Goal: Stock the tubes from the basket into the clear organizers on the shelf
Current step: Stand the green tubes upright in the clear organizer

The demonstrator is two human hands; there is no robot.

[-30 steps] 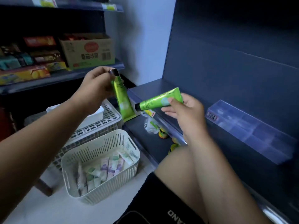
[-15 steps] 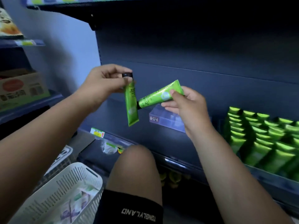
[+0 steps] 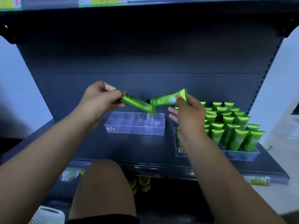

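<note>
Above the middle of the shelf (image 3: pixel 129 147), a green tube (image 3: pixel 137 105) is pinched at its cap end in the grip of the left hand (image 3: pixel 102 97), its flat end tilted down over the back right compartment of a clear organizer (image 3: pixel 135 126). A second tube (image 3: pixel 166 99) is pinched by the right hand (image 3: pixel 189 113), remaining fingers spread. Toward the right edge, a second organizer (image 3: pixel 242 154) is packed with upright tubes (image 3: pixel 233 131).

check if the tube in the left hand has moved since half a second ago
Yes. The green tube in the left hand hung upright left of the empty clear organizer; now it slants, flat end over its back row.
</note>
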